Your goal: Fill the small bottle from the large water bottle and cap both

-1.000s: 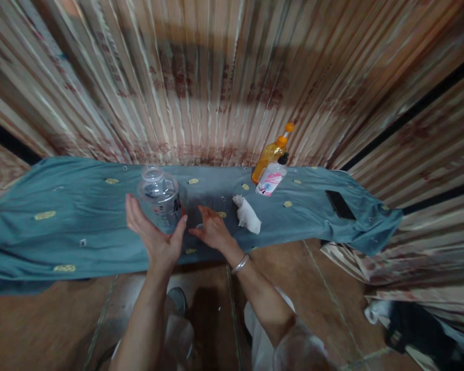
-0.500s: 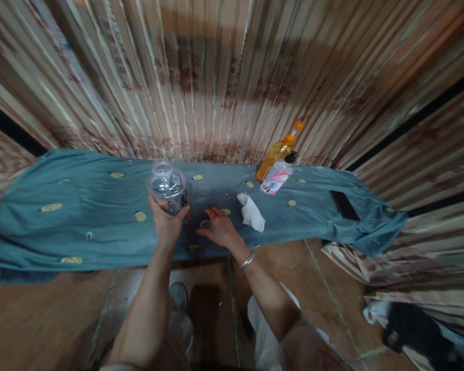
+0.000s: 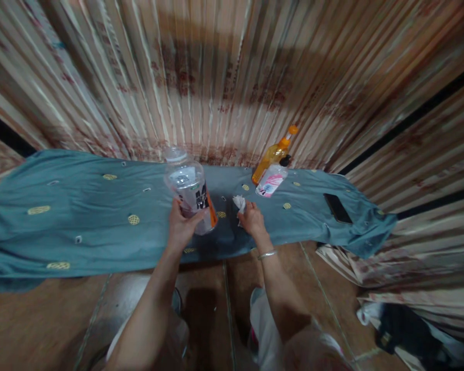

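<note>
My left hand [image 3: 182,225] is closed round the lower side of a clear plastic jar [image 3: 185,180]. The jar leans a little, its narrow neck pointing away and to the left; a dark-lettered label and an orange strip show on its right side. To the right, my right hand [image 3: 252,219], with a silver bangle at the wrist, has its fingers closed on a crumpled white tissue [image 3: 238,202] low over the cloth. Part of the tissue is hidden by the fingers.
A teal cloth [image 3: 96,219] with yellow pineapple prints covers the long table. Behind the tissue stand an amber pump bottle [image 3: 268,161] and a white-and-pink pump bottle [image 3: 272,180]. A black phone [image 3: 337,208] lies at the right. A pleated curtain [image 3: 212,77] hangs behind.
My left hand has brought the jar to the right and turned its label into view. My right hand has moved right and grasped the tissue. The small clear round piece beside it is no longer visible.
</note>
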Tool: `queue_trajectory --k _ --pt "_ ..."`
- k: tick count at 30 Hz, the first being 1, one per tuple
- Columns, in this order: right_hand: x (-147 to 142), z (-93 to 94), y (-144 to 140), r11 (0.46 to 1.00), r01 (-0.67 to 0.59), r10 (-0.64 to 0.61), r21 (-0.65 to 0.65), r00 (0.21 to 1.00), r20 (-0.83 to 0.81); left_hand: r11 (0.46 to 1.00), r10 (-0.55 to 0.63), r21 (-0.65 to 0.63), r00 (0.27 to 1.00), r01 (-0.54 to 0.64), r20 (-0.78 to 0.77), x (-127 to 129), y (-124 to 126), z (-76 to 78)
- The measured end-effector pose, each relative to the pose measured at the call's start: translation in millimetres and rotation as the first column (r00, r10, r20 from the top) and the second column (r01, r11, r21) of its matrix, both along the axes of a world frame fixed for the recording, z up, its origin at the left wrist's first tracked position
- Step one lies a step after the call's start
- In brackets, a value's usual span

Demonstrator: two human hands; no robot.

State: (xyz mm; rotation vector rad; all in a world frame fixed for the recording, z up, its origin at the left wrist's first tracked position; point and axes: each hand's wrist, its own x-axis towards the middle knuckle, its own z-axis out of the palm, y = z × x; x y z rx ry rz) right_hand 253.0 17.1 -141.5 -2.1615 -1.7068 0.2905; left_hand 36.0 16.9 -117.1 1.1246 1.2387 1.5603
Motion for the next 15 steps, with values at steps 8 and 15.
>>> queue_trajectory --k 8,15 --pt "8.1 22.5 8.6 0.951 0.072 0.081 0.301 0.879 -0.469 0.986 -0.151 -0.055 0.978 0.160 0.147 40.7 -5.0 1.0" --pt "-23.8 87.0 -11.6 0.754 0.014 0.432 0.657 0.743 -0.511 0.960 -0.271 -0.043 0.956 0.278 0.114 56.4 -12.7 -0.6"
